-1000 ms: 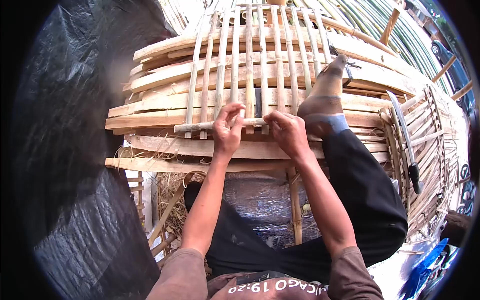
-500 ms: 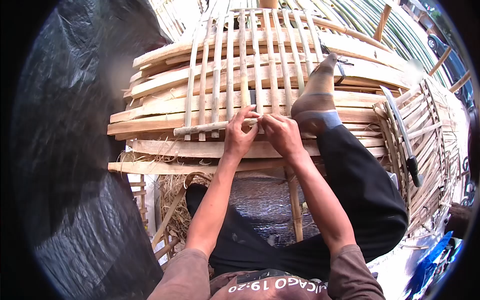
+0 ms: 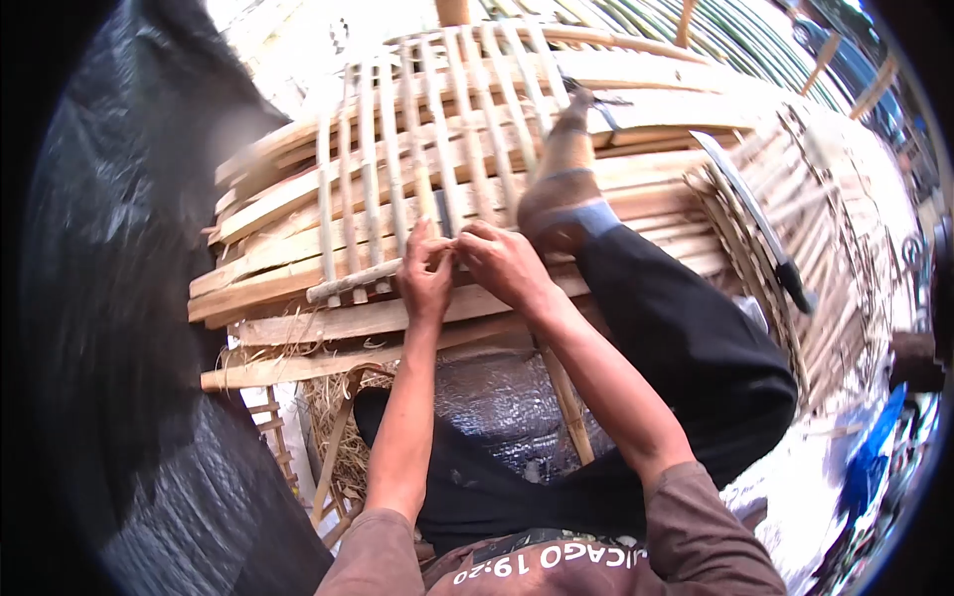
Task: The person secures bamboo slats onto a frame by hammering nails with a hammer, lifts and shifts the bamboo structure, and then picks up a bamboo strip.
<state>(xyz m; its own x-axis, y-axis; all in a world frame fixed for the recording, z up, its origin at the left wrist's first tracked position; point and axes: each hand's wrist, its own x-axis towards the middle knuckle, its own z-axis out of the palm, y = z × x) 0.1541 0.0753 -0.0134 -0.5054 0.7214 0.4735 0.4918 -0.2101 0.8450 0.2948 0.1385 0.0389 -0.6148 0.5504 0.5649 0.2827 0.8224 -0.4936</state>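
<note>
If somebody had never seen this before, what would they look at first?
Probably the left hand and right hand, close together at the near ends of the pale slats, around the middle. Next might come the socked foot at the slats' right edge, and the long dark-handled knife farther right.

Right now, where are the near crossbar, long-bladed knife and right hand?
Near crossbar [image 3: 355,281], head view: uncovered stretch.
Long-bladed knife [image 3: 752,210], head view: the blade.
Right hand [image 3: 502,264], head view: its back.

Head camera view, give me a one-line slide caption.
Left hand and right hand meet at the crosspiece of a slatted frame, beside a foot, a knife farther right.
</note>
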